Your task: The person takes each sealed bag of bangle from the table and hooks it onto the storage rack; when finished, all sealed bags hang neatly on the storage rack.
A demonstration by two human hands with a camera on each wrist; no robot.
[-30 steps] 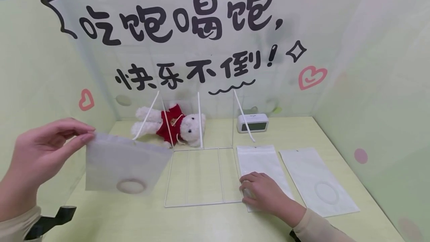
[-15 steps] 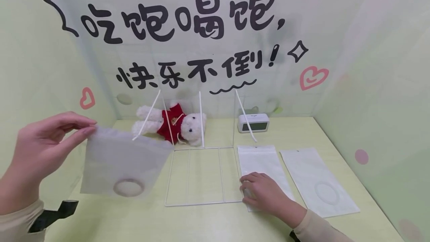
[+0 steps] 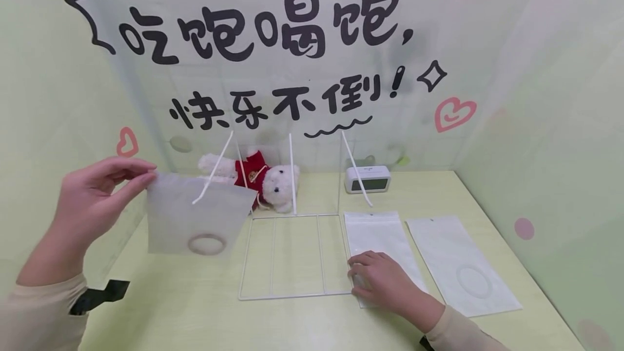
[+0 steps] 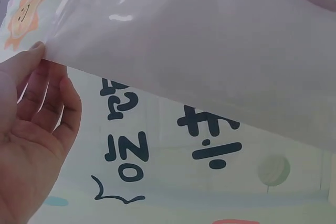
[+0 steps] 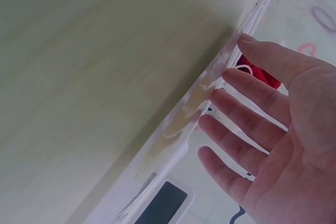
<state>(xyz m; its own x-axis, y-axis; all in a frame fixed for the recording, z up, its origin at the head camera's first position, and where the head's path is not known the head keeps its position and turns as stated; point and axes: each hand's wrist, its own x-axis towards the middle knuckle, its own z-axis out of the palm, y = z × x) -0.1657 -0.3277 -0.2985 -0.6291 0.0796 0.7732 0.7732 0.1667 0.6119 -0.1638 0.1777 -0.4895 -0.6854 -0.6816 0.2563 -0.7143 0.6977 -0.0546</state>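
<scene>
The person's left hand (image 3: 99,194) pinches a translucent white rectangular plastic bag (image 3: 168,210) by one upper corner, thumb against fingertip with only the film between; in the left wrist view the other fingers bend loosely clear of it. From that pinch the bag stretches out to the right and downward, raised off the pale yellow-green table (image 3: 195,313), and a thin brownish-mauve ring (image 3: 190,242) shows in its lower right part, well apart from the fingertips. The left prong (image 3: 215,166) of a white metal wire rack (image 3: 293,177) crosses the bag's upper edge; whether it passes through the bag cannot be told. The right hand (image 3: 387,280) grips nothing: its fairly straight, slightly spread fingers rest on a second white rectangular plastic bag (image 3: 375,237), lying flat just beside the rack's base and extending past the fingertips toward the back. Farther right, a third white rectangular plastic bag (image 3: 443,253) lies aslant, a round ring outline visible near its front end.
</scene>
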